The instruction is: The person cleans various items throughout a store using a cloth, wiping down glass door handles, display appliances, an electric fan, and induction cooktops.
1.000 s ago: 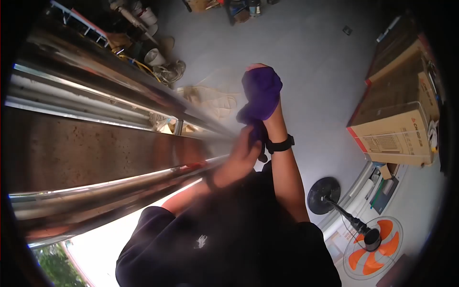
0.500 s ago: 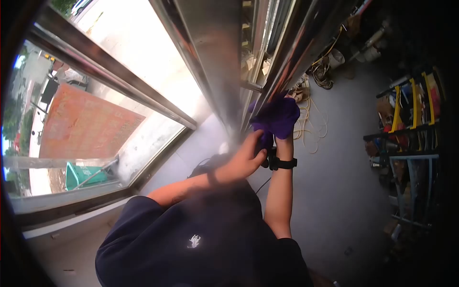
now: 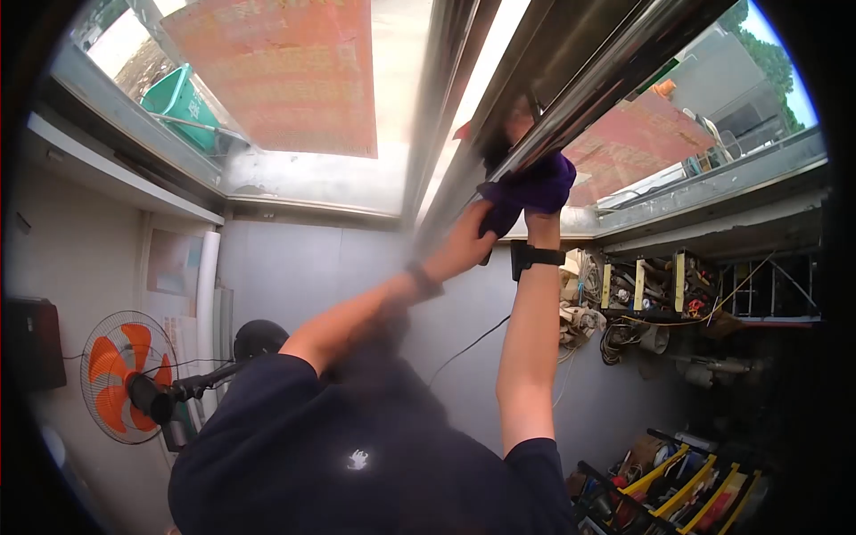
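Purple cloth [image 3: 546,185] covers right hand [image 3: 543,220], lower end held by left hand [image 3: 460,242]; right grip: cannot tell.

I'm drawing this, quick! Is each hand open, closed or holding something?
Left hand: closed, holding purple cloth.
Right hand: covered by that cloth; can't tell if open or closed.

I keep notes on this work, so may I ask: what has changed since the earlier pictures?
The view turned left, so the fan swung from its lower right to its lower left. The purple cloth moved from over the floor up to the polished metal bar. Unchanged: left hand on the cloth, right hand wrapped in it.
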Tool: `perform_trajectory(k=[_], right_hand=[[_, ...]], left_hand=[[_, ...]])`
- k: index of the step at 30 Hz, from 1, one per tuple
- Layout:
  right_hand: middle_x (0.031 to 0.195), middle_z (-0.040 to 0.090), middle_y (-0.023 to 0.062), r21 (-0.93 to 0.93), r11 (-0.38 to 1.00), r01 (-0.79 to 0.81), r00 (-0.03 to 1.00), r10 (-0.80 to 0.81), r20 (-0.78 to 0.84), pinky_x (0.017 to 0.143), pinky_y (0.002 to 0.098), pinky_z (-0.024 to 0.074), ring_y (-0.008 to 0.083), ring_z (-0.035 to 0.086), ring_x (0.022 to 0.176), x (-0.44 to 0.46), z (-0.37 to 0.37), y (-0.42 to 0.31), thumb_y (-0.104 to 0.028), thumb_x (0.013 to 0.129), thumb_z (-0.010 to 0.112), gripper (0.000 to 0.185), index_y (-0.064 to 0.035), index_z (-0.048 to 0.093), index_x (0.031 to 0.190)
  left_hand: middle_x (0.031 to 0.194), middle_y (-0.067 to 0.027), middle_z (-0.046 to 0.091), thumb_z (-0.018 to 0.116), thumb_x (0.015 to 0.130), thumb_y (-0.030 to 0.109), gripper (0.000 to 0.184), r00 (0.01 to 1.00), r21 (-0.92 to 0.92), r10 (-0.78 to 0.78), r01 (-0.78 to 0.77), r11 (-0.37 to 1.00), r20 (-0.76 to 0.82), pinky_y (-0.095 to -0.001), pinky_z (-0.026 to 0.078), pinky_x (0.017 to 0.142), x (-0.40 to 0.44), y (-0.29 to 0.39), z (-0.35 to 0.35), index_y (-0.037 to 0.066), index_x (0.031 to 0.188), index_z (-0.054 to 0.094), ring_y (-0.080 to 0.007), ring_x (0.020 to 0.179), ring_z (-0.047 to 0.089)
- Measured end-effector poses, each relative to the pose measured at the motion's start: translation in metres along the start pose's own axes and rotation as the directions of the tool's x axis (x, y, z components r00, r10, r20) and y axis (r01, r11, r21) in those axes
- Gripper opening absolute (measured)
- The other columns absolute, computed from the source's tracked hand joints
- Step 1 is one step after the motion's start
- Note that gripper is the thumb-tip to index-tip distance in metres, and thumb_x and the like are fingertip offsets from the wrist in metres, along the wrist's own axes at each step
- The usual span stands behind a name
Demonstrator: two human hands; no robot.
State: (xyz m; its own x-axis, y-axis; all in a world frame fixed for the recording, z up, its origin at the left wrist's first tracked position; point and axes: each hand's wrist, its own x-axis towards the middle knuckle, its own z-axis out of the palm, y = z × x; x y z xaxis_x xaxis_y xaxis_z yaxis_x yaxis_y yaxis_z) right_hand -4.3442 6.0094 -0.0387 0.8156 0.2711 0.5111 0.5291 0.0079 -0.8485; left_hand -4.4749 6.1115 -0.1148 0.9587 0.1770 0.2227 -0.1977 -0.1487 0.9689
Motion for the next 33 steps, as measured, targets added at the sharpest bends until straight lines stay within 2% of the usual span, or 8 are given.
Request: perform_trajectory(k=[3, 7, 16, 22, 26, 29, 31, 33], right_hand=[[0.085, 0.065, 0.0044, -0.037, 0.99, 0.137, 0.99, -0.139, -0.032, 0.073, 0.0295, 0.0509, 0.013, 0.06, 0.077, 0.048, 0.019, 0.049, -0.003, 0.075, 0.072, 0.023, -0.0013, 0.064, 0.096], [0.071, 0.063, 0.0056, 0.281, 0.959, -0.02, 0.985, 0.067, -0.157, 0.063, 0.0281, 0.0491, 0.0137, 0.058, 0.064, 0.069, 0.027, 0.088, -0.006, 0.071, 0.076, 0.023, -0.0016, 0.066, 0.092], [0.074, 0.067, 0.0072, -0.001, 0.998, 0.069, 0.976, -0.067, 0.209, 0.063, 0.0286, 0.0505, 0.0154, 0.061, 0.064, 0.044, 0.009, 0.09, -0.007, 0.073, 0.074, 0.02, 0.0, 0.067, 0.091], [0.075, 0.068, 0.0083, 0.097, 0.986, 0.133, 0.892, -0.162, 0.421, 0.064, 0.0291, 0.0515, 0.0169, 0.063, 0.065, 0.057, 0.016, 0.113, -0.007, 0.076, 0.071, 0.017, 0.0007, 0.067, 0.09], [0.083, 0.07, 0.009, 0.101, 0.994, 0.029, 0.908, -0.069, 0.414, 0.067, 0.0289, 0.0525, 0.019, 0.064, 0.07, 0.068, 0.023, 0.173, -0.004, 0.078, 0.068, 0.014, 0.0008, 0.067, 0.091], [0.097, 0.069, 0.0104, 0.022, 0.955, 0.297, 0.843, -0.273, 0.463, 0.07, 0.0285, 0.0534, 0.0196, 0.065, 0.077, 0.071, 0.026, 0.18, -0.005, 0.082, 0.065, 0.025, 0.0014, 0.064, 0.106], [0.106, 0.067, 0.0117, 0.189, 0.977, 0.099, 0.876, -0.176, 0.448, 0.071, 0.0289, 0.054, 0.0205, 0.065, 0.081, 0.065, 0.026, 0.157, -0.006, 0.087, 0.061, 0.034, 0.0012, 0.059, 0.12], [0.117, 0.062, 0.0132, 0.387, 0.837, -0.387, 0.853, 0.166, 0.495, 0.076, 0.0309, 0.0538, 0.022, 0.064, 0.09, 0.042, 0.024, 0.122, -0.014, 0.094, 0.052, 0.044, 0.0001, 0.047, 0.135]], left_hand=[[0.128, -0.0242, 0.051, 0.055, 0.08, 0.01, 0.055, 0.992, 0.049, -0.013, 0.019, 0.999, -0.125, -0.0421, 0.04, 0.102, 0.047, -0.051, -0.009, -0.004, 0.132, 0.044, -0.0366, 0.119, 0.051], [0.122, -0.023, 0.054, 0.055, 0.08, 0.01, 0.052, 0.985, -0.01, -0.123, 0.123, 0.992, -0.118, -0.0405, 0.042, 0.096, 0.068, -0.056, -0.028, -0.003, 0.13, 0.047, -0.0346, 0.111, 0.054], [0.109, -0.0201, 0.062, 0.053, 0.081, 0.009, 0.045, 0.936, -0.065, -0.252, 0.244, 0.968, -0.244, -0.0369, 0.047, 0.081, 0.069, -0.038, -0.011, 0.0, 0.125, 0.053, -0.03, 0.094, 0.06], [0.113, -0.0174, 0.063, 0.054, 0.083, 0.009, 0.051, 0.725, -0.035, -0.26, 0.309, 0.95, -0.638, -0.0375, 0.048, 0.092, -0.002, -0.028, 0.031, 0.002, 0.133, 0.047, -0.0263, 0.102, 0.062], [0.129, -0.0144, 0.056, 0.056, 0.086, 0.01, 0.053, 0.576, -0.458, -0.538, 0.295, 0.839, -0.616, -0.0331, 0.043, 0.1, -0.054, 0.012, 0.055, 0.001, 0.136, 0.045, -0.0216, 0.114, 0.055], [0.124, -0.0105, 0.057, 0.056, 0.087, 0.01, 0.05, 0.509, -0.502, -0.525, 0.196, 0.842, -0.682, -0.0313, 0.045, 0.096, -0.071, 0.002, 0.076, 0.001, 0.134, 0.046, -0.0186, 0.11, 0.056], [0.12, -0.0092, 0.057, 0.055, 0.087, 0.01, 0.047, 0.501, -0.517, -0.509, 0.137, 0.845, -0.7, -0.0307, 0.049, 0.091, -0.077, 0.003, 0.09, 0.001, 0.132, 0.048, -0.0177, 0.106, 0.057], [0.12, -0.01, 0.057, 0.055, 0.087, 0.011, 0.046, 0.513, -0.577, -0.537, 0.095, 0.811, -0.67, -0.0299, 0.05, 0.089, -0.093, 0.011, 0.096, 0.002, 0.132, 0.048, -0.0175, 0.106, 0.057]])
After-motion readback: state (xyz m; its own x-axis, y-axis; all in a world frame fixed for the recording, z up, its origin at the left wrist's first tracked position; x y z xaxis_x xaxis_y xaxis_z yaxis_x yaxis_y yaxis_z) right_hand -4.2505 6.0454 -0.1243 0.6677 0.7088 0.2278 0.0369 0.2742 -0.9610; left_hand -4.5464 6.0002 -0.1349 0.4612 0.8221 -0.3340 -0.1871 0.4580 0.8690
